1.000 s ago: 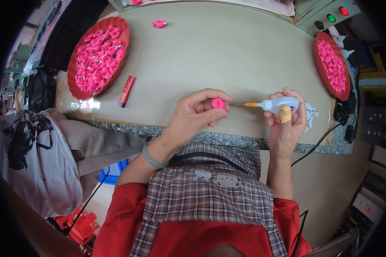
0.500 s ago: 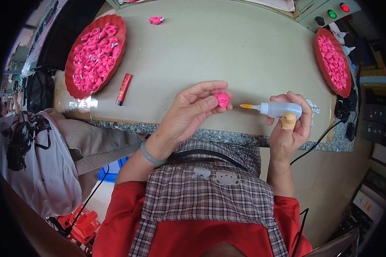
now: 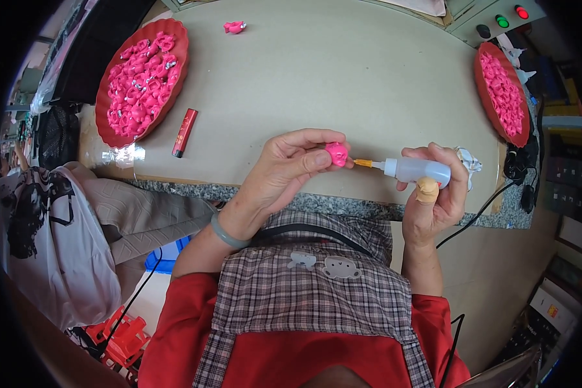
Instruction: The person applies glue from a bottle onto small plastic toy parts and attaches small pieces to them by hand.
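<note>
Between the thumb and fingers of my left hand (image 3: 291, 161) is a small pink moulded piece (image 3: 337, 154) with hollows in its face. My right hand (image 3: 441, 194) grips a translucent squeeze bottle (image 3: 415, 171), lying nearly level, with its orange needle tip (image 3: 363, 163) pointing left. That tip reaches the right side of the pink piece; whether it touches cannot be made out. A tan cover wraps my right thumb. Crumpled foil or plastic (image 3: 469, 169) shows just behind my right hand.
A red scalloped tray (image 3: 183, 71) heaped with pink pieces stands left. Another red tray (image 3: 521, 132) of pink pieces is at the right edge. One loose pink piece (image 3: 235, 27) lies far back, a red tube (image 3: 185, 132) nearer. A black cable (image 3: 482, 210) hangs over the granite edge.
The bottle in my right hand has moved left, bringing its needle tip up to the pink piece. My left hand has turned the piece slightly.
</note>
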A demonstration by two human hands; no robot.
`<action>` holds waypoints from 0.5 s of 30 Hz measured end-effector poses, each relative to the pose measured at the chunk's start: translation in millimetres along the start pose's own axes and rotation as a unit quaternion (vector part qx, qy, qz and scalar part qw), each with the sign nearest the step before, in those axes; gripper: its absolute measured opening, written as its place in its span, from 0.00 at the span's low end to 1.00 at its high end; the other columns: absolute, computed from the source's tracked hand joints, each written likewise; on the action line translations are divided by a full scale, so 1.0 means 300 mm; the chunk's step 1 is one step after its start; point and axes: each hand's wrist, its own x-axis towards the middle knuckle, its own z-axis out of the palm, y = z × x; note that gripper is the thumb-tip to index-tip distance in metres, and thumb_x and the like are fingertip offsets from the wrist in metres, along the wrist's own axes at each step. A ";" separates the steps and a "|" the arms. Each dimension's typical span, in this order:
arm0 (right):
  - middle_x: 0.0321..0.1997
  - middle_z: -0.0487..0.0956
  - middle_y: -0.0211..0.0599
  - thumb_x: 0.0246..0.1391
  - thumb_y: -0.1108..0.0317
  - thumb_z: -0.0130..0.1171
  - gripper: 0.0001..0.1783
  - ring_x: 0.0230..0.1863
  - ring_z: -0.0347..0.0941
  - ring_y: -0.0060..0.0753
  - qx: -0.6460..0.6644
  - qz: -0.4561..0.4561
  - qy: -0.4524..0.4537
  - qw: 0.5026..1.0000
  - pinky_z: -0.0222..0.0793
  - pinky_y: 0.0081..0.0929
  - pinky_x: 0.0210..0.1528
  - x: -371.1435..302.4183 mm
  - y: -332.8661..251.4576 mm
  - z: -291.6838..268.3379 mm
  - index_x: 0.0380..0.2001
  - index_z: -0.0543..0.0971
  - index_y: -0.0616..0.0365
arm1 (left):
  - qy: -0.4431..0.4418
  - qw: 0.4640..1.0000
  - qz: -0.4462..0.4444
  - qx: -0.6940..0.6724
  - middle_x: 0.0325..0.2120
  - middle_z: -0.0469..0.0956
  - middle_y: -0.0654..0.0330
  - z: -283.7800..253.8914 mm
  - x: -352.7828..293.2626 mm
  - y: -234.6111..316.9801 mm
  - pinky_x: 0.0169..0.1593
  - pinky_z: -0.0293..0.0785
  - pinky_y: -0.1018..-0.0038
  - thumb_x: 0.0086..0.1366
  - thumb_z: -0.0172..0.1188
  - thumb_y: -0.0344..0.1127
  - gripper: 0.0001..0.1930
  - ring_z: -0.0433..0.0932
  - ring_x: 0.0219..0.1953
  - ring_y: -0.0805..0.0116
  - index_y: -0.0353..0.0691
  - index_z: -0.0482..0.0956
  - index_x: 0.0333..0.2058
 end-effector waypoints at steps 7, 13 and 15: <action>0.37 0.77 0.47 0.59 0.58 0.55 0.22 0.28 0.73 0.30 0.032 0.038 0.042 0.998 0.69 0.20 0.22 -0.021 -0.012 0.002 0.49 0.68 0.63 | 0.014 0.999 -0.008 0.044 0.44 0.77 0.50 0.025 -0.025 0.000 0.45 0.75 0.72 0.65 0.55 0.28 0.14 0.78 0.43 0.63 0.31 0.73 0.49; 0.38 0.77 0.49 0.58 0.67 0.57 0.17 0.26 0.74 0.30 0.186 0.086 0.068 0.976 0.71 0.20 0.24 0.025 -0.010 -0.014 0.46 0.68 0.63 | -0.001 1.000 0.007 0.025 0.45 0.76 0.49 0.033 -0.005 0.034 0.48 0.76 0.74 0.66 0.54 0.28 0.14 0.78 0.43 0.65 0.32 0.73 0.49; 0.38 0.77 0.49 0.58 0.67 0.57 0.16 0.26 0.74 0.29 0.183 0.115 0.068 0.974 0.71 0.20 0.24 0.016 -0.015 -0.020 0.46 0.68 0.63 | 0.017 1.000 0.000 0.009 0.46 0.76 0.47 0.049 -0.015 0.038 0.48 0.76 0.75 0.65 0.54 0.28 0.14 0.78 0.43 0.65 0.32 0.73 0.49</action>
